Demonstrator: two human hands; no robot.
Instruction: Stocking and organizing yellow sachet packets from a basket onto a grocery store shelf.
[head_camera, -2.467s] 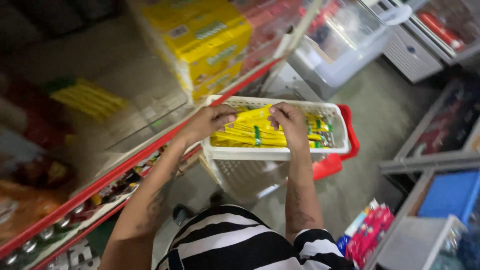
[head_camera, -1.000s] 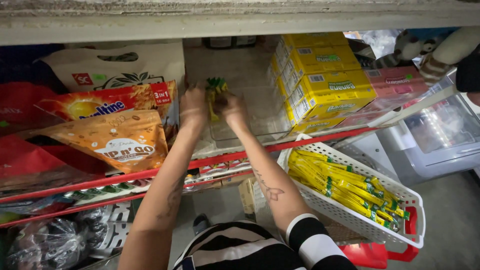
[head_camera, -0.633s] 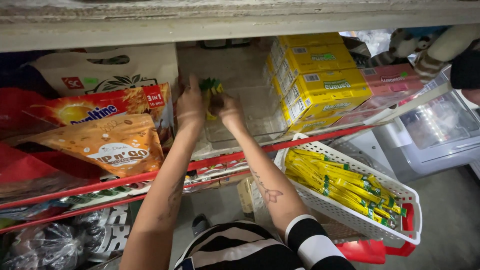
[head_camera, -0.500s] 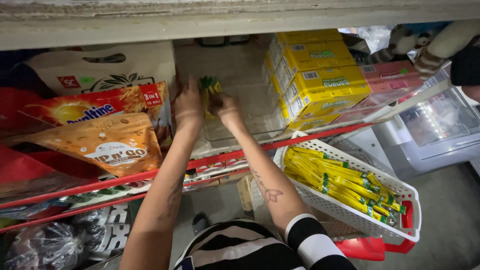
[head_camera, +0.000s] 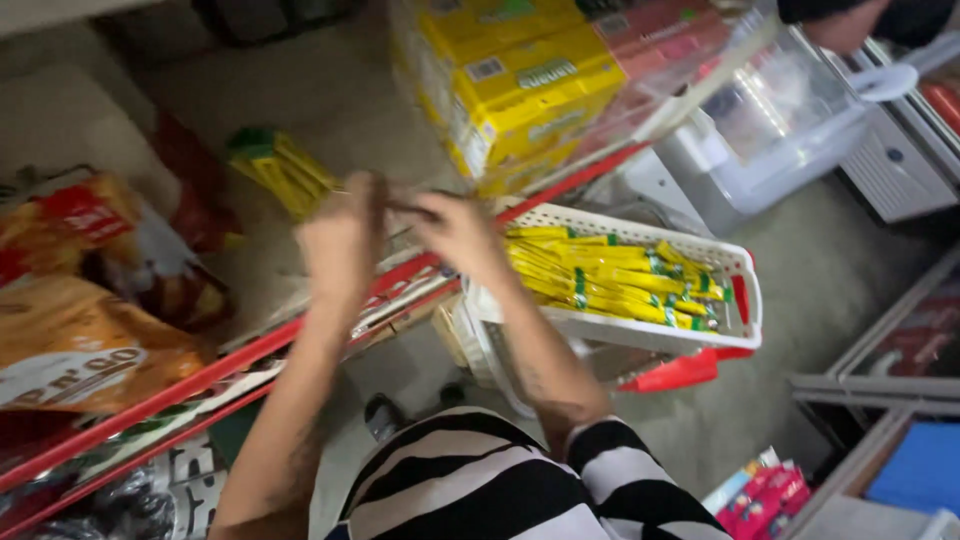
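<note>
Hands (head_camera: 345, 235) back — sachets (head_camera: 610, 280) in basket (head_camera: 745, 310)

Both hands, left (head_camera: 345, 235) and right (head_camera: 455, 228), meet at the shelf edge (head_camera: 250, 355). Stick packets (head_camera: 283, 172) lie on the shelf at 11 o'clock, stacked cartons (head_camera: 520, 85) at 1 o'clock, a basket of sachets (head_camera: 740, 262) at 3 o'clock, snack bags (head_camera: 80, 345) at 9 o'clock.

Red-edged shelf (head_camera: 250, 355), grey floor (head_camera: 840, 280), maybe freezer (head_camera: 900, 170) at right.

Black-and-white striped shirt (head_camera: 480, 490), short sleeves, bare forearms.
</note>
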